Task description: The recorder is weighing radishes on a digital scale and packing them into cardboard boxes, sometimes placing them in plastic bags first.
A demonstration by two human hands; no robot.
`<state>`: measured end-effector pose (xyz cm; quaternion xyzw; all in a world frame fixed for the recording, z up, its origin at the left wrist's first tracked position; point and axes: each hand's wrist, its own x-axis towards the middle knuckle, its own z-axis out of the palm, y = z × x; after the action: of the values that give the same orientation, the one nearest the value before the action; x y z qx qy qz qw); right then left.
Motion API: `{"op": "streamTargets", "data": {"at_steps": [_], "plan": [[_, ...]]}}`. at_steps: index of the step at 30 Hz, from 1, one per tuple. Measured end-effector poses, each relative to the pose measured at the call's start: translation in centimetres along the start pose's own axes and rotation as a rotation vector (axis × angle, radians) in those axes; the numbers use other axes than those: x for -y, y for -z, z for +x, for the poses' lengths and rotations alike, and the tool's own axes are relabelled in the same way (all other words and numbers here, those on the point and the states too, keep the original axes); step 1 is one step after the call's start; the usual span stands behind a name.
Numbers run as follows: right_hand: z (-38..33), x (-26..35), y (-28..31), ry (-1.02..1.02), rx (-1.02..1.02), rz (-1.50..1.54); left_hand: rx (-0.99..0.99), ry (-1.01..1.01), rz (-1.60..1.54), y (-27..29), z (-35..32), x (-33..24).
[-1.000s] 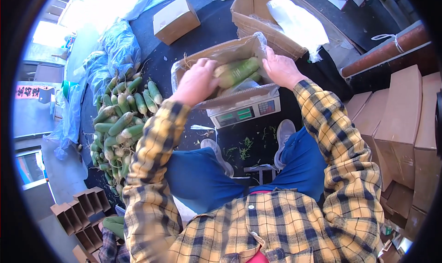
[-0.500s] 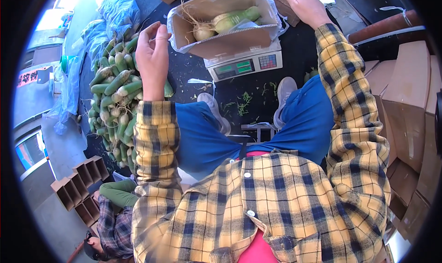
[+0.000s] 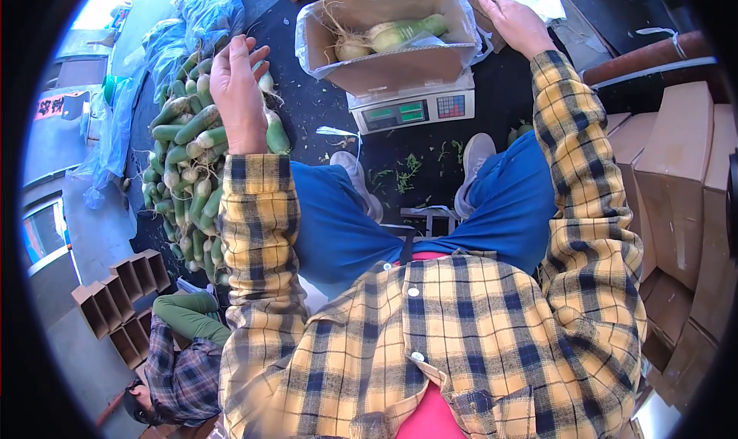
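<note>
My left hand (image 3: 240, 93) hovers over the right side of a big pile of green radishes (image 3: 201, 124), fingers loosely curled and apart, with nothing in them. To its right stands an open cardboard box (image 3: 400, 74) lined with clear plastic. Inside lie a few large radishes (image 3: 407, 33), pale and green, one with long stringy roots. The box rests on a white digital scale (image 3: 415, 113) with a green display and keypad. At the box's right side my right hand (image 3: 521, 25) has its fingertips on the edge of a brown cardboard flap (image 3: 478, 20); the grip is partly hidden.
Blue plastic bags (image 3: 211, 12) lie behind the pile. Stacked cartons (image 3: 676, 201) fill the right side, below a brown pipe (image 3: 653, 58). Leaf scraps (image 3: 407, 170) litter the dark ground between my shoes. At lower left a person (image 3: 181, 370) sits by small open boxes (image 3: 108, 308).
My left hand has moved left, away from the box and over the pile. My right hand stays by the box's right side. The view has shifted slightly.
</note>
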<state>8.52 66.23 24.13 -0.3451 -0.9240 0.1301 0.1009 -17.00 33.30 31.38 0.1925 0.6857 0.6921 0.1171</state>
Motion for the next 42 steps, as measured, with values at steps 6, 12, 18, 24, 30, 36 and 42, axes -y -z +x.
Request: {"op": "streamTargets", "data": {"at_steps": [6,12,18,24,30,36,42], "plan": [[1.4,-3.2,-2.9,-0.385,0.065,0.705,-0.044,-0.044,0.376,-1.8,4.0,5.3],[0.3,-1.6,-3.3,-0.596,0.469,1.358,0.004,0.647,0.117,-2.3,7.3,10.6],[0.8,2.5,1.4,-0.453,0.45,1.44,0.449,0.33,0.449,2.2,9.8,10.9],[0.0,7.7,7.6,0.007,0.394,1.254,0.639,0.228,0.087,-3.7,6.2,0.9],[0.8,15.5,4.8,0.586,-0.312,0.38,0.727,0.359,-0.201,-8.3,4.7,-0.3],[1.9,18.6,2.0,0.399,-0.155,0.694,0.72,0.615,-0.585,-6.8,6.2,-0.1],[3.3,19.7,0.8,0.509,-0.204,0.719,0.732,0.546,-0.78,-6.3,6.2,0.6]]}}
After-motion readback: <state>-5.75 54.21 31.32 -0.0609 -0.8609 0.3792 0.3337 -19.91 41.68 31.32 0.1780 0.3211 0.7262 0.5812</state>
